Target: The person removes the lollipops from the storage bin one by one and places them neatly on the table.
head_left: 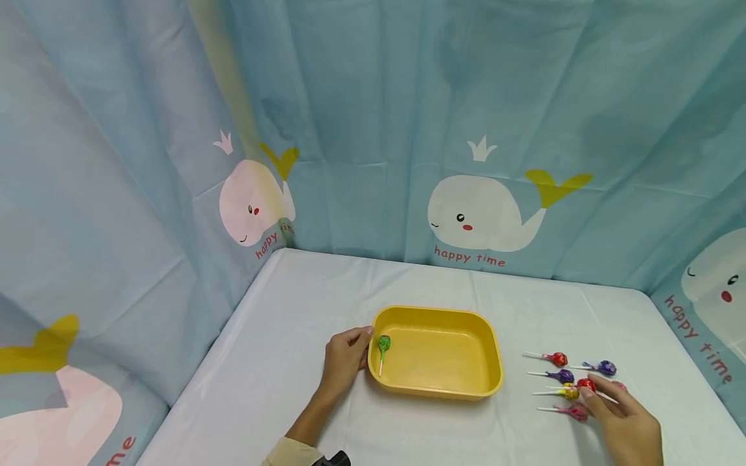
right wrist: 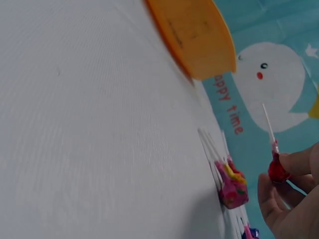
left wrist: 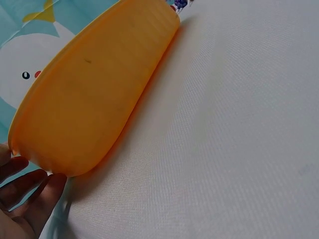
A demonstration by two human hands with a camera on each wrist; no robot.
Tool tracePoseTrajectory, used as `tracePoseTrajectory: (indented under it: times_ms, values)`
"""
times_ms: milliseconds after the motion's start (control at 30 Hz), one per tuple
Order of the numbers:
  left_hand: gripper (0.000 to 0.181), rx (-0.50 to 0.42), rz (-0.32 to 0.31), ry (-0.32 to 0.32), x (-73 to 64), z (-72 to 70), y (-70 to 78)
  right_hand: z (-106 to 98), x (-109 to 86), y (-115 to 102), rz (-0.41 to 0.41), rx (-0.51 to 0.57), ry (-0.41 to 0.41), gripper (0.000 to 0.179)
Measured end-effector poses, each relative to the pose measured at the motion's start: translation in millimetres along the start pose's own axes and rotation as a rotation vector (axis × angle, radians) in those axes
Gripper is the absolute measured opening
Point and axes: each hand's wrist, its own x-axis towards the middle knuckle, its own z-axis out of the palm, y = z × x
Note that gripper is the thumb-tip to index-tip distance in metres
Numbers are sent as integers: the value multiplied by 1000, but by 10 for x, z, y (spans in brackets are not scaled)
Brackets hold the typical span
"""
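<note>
My left hand grips the left end of a yellow plastic tray, with its fingertips at the rim and outer wall. Inside the tray, near that end, lies a green lollipop. Over on the right, my right hand pinches a red lollipop by its wrapped head, raised off the cloth with its stick pointing away from the palm. Beneath and around it lie another red lollipop, two purple lollipops, a yellow one and a pink lollipop. Behind the fingers, another pink one is partly hidden.
A white cloth covers the table. Blue curtains printed with whales hang along its back and sides. Between the tray and the lollipops is a stretch of bare cloth.
</note>
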Motion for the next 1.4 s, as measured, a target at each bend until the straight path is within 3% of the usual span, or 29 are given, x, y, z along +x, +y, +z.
tracePoseTrajectory:
  times_ms: [400, 733, 1033, 1400]
  values:
    - [32, -47, 11, 10, 3, 13, -1, -128, 125, 132, 31, -48, 50, 56]
    - [31, -24, 8, 13, -2, 5, -1, -266, 273, 302, 46, -60, 84, 54]
    - [29, -12, 22, 7, 15, -8, -40, -312, 352, 427, 57, -40, 105, 44]
    - [30, -20, 4, 11, 1, 13, -20, -330, 408, 517, 74, -118, 105, 44]
